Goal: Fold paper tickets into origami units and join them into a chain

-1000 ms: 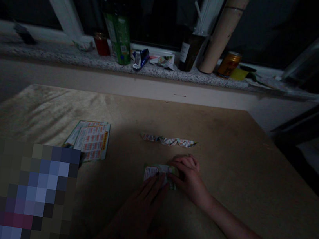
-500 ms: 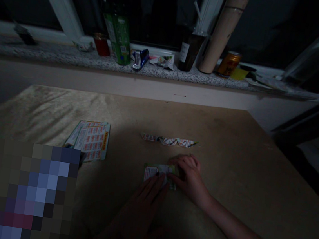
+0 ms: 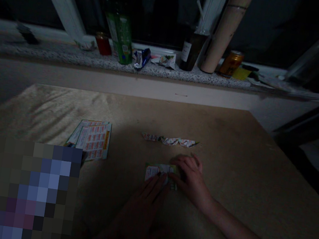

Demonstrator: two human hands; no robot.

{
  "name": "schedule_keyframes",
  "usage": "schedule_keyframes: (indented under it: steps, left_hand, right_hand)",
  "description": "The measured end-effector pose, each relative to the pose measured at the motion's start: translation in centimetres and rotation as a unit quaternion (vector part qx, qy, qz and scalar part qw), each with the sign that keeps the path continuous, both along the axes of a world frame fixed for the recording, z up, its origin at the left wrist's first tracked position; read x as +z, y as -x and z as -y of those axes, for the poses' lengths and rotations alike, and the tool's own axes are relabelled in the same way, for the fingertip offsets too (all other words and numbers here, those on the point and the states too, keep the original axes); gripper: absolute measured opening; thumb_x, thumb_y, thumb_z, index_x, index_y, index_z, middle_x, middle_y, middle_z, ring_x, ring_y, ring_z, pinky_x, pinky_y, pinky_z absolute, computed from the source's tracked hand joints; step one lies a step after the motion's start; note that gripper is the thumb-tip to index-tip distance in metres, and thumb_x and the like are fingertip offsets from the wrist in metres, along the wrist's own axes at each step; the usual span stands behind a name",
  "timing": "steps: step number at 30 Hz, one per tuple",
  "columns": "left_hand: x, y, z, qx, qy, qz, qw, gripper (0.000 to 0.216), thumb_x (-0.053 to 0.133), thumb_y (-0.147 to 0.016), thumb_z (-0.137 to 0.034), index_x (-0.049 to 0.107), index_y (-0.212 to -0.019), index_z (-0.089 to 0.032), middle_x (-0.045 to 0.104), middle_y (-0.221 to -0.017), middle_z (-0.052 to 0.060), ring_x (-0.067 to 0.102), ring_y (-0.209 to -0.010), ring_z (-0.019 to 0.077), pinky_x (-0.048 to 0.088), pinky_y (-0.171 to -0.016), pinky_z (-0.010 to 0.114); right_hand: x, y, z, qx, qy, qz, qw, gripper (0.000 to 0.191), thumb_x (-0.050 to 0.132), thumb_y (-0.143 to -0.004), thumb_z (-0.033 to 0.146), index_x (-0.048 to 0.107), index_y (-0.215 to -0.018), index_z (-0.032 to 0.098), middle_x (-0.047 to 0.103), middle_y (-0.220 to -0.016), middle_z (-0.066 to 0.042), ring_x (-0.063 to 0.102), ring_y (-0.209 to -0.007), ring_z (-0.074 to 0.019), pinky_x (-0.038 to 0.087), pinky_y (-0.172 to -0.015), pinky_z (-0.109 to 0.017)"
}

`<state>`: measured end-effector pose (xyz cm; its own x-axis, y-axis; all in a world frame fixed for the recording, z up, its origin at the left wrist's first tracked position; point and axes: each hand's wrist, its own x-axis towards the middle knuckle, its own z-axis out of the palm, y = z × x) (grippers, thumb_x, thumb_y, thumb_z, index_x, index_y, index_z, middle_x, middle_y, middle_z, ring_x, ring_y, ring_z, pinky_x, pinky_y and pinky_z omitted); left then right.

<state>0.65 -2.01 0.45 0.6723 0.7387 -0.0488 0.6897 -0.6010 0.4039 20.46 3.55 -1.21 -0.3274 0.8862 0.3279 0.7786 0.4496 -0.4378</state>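
Observation:
On the table in front of me lies a small printed paper (image 3: 152,170), green along its edges, with a crease or fold in its middle. My left hand (image 3: 143,202) rests on the paper's near part with its fingers stretched out flat. At the right edge, the thumb of my right hand (image 3: 192,179) touches the paper. The other fingers of that hand are slightly bent and sit just beyond, apart from the thumb. Farther away is a row of small folded printed paper pieces (image 3: 171,141). Dim light makes the fingertips' exact contact hard to see.
Several printed sheets (image 3: 93,140) overlap on the left of the table (image 3: 206,122). A pixelated patch hides the lower left. Along the granite windowsill (image 3: 154,71) stand a green bottle (image 3: 123,39), a dark cup (image 3: 190,54), a tall flask (image 3: 223,33) and an orange can (image 3: 231,64).
The whole view has shifted very slightly. Both hands keep nearly the same place on the paper, and nothing has been picked up or let go.

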Motion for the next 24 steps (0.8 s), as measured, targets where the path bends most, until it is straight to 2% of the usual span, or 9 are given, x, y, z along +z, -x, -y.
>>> schedule_keyframes:
  steps: [2, 5, 8, 10, 15, 20, 24]
  left_hand:
    - [-0.2, 0.0, 0.0, 0.000, -0.005, 0.003, 1.000, 0.080, 0.059, -0.076, -0.040, 0.021, -0.142, -0.014, 0.016, -0.149, 0.011, 0.018, -0.134, 0.0299, 0.026, -0.106, 0.046]
    - [-0.8, 0.0, 0.1, -0.003, -0.020, 0.017, 1.000, 0.077, 0.055, -0.079, -0.044, 0.022, -0.141, -0.011, 0.019, -0.148, 0.013, 0.019, -0.134, 0.0299, 0.025, -0.106, 0.046]
    - [-1.3, 0.0, 0.3, -0.004, -0.034, 0.030, 0.999, 0.076, 0.049, -0.082, -0.048, 0.021, -0.141, -0.007, 0.020, -0.148, 0.015, 0.016, -0.135, 0.0282, 0.023, -0.108, 0.044]
    - [-1.5, 0.0, 0.3, 0.003, -0.037, 0.030, 0.999, 0.079, 0.048, -0.082, -0.049, 0.017, -0.142, -0.007, 0.018, -0.148, 0.015, 0.015, -0.135, 0.0280, 0.023, -0.108, 0.043]
    - [-0.9, -0.2, 0.2, 0.007, -0.042, 0.005, 0.999, 0.083, 0.048, -0.081, -0.052, 0.012, -0.143, -0.010, 0.017, -0.148, 0.014, 0.016, -0.135, 0.0286, 0.025, -0.107, 0.043]
    - [-0.3, -0.1, 0.9, 0.017, -0.080, -0.030, 0.996, 0.074, 0.043, -0.085, -0.047, 0.016, -0.142, -0.008, 0.021, -0.147, 0.014, 0.018, -0.134, 0.0277, 0.024, -0.107, 0.042]
    - [-0.2, -0.1, 1.7, 0.028, -0.082, -0.035, 0.996, 0.076, 0.044, -0.084, -0.048, 0.019, -0.141, -0.004, 0.027, -0.145, 0.017, 0.020, -0.133, 0.0293, 0.027, -0.106, 0.041]
  right_hand:
    - [0.4, 0.1, 1.1, 0.033, -0.025, 0.036, 0.998, 0.029, 0.053, -0.085, 0.022, 0.055, -0.114, 0.023, 0.060, -0.115, -0.006, 0.052, -0.112, -0.0220, 0.018, -0.106, -0.052]
    - [1.1, 0.3, 3.9, 0.105, -0.051, 0.112, 0.987, 0.043, 0.045, -0.087, 0.017, 0.042, -0.130, 0.017, 0.047, -0.134, -0.009, 0.037, -0.127, -0.0215, 0.013, -0.110, -0.049]
    - [1.5, 0.3, 6.5, 0.130, -0.016, 0.169, 0.977, 0.063, 0.047, -0.083, 0.013, 0.023, -0.141, 0.011, 0.032, -0.144, -0.009, 0.025, -0.133, -0.0211, 0.004, -0.112, -0.045]
    - [1.5, 0.2, 7.6, 0.124, 0.015, 0.177, 0.976, 0.069, 0.050, -0.081, 0.017, 0.017, -0.142, 0.011, 0.027, -0.146, -0.008, 0.022, -0.134, -0.0212, 0.000, -0.112, -0.044]
    - [0.9, -0.1, 7.8, 0.130, 0.064, 0.151, 0.978, 0.076, 0.056, -0.079, 0.022, 0.016, -0.142, 0.013, 0.031, -0.144, -0.010, 0.028, -0.132, -0.0225, 0.003, -0.112, -0.047]
    - [1.1, -0.2, 7.5, 0.135, 0.083, 0.124, 0.979, 0.074, 0.055, -0.077, 0.020, 0.019, -0.142, 0.015, 0.033, -0.143, -0.009, 0.030, -0.131, -0.0248, 0.009, -0.110, -0.052]
    - [1.3, -0.2, 7.6, 0.136, 0.089, 0.122, 0.979, 0.072, 0.052, -0.077, 0.016, 0.021, -0.142, 0.016, 0.034, -0.142, -0.008, 0.031, -0.130, -0.0247, 0.012, -0.110, -0.053]
